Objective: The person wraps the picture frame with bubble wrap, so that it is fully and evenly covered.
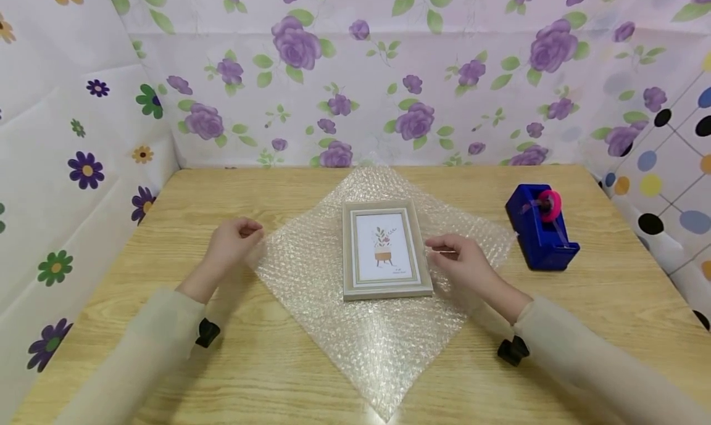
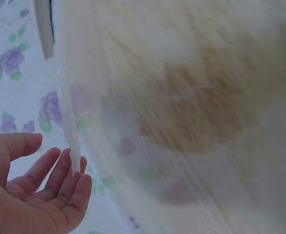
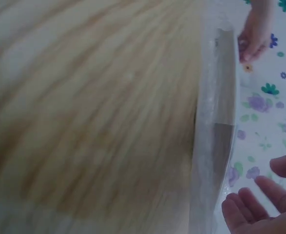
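A picture frame [image 1: 387,290] with a beige border and a plant print lies face up on a sheet of bubble wrap [image 1: 361,338], which is spread like a diamond. My left hand [image 1: 229,245] is at the wrap's left corner. In the left wrist view, the fingers of that hand [image 2: 50,195] are loosely bent at the wrap's edge [image 2: 72,141], thumb apart from them. Beside the picture frame's right edge, over the wrap, is my right hand [image 1: 465,261]. The right wrist view shows its fingers [image 3: 242,207] relaxed and spread, with nothing between them and the thumb.
A blue tape dispenser [image 1: 541,243] with a pink-cored roll stands on the wooden table [image 1: 233,363], right of the wrap. Flower-patterned cloth [image 1: 355,92] hangs behind the table, with more patterned cloth [image 1: 666,184] at the sides.
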The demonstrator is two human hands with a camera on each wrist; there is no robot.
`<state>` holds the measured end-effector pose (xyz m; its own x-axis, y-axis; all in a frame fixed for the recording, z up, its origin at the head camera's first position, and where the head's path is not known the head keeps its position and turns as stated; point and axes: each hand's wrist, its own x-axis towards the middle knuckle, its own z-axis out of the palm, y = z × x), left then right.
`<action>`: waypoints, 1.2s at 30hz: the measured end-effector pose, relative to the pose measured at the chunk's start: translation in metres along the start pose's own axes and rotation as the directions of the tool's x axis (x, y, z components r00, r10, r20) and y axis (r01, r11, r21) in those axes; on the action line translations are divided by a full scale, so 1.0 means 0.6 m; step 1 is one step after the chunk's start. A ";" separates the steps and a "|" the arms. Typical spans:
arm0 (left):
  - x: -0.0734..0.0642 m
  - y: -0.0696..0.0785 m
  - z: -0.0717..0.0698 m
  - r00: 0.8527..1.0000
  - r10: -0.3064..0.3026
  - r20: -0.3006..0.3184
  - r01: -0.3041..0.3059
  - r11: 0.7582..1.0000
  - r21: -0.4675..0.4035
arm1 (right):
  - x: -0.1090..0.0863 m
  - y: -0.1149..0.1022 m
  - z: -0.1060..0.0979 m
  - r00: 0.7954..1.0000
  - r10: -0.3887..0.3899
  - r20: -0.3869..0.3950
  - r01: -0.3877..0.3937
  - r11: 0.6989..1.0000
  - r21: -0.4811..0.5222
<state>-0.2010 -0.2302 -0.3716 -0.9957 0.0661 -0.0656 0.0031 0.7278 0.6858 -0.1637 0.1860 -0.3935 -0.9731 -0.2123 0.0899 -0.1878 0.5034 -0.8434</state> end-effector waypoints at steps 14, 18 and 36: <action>-0.037 0.038 0.050 0.877 0.471 0.093 -0.480 0.871 0.107 | -0.040 0.025 -0.014 0.856 -0.477 0.199 0.516 0.812 -0.273; -0.052 0.049 0.066 0.819 0.542 0.186 -0.565 0.818 0.103 | -0.054 0.022 -0.018 0.855 -0.444 0.269 0.511 0.812 -0.282; -0.107 0.078 0.114 0.488 0.752 0.443 -0.869 0.464 0.170 | -0.081 0.036 -0.027 0.774 -0.471 0.423 0.622 0.689 -0.371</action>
<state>-0.1302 -0.1535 -0.3850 -0.4426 0.8819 0.1622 0.8826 0.3966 0.2524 -0.1225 0.2205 -0.4076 -0.6082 -0.7557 0.2428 -0.7846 0.5259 -0.3284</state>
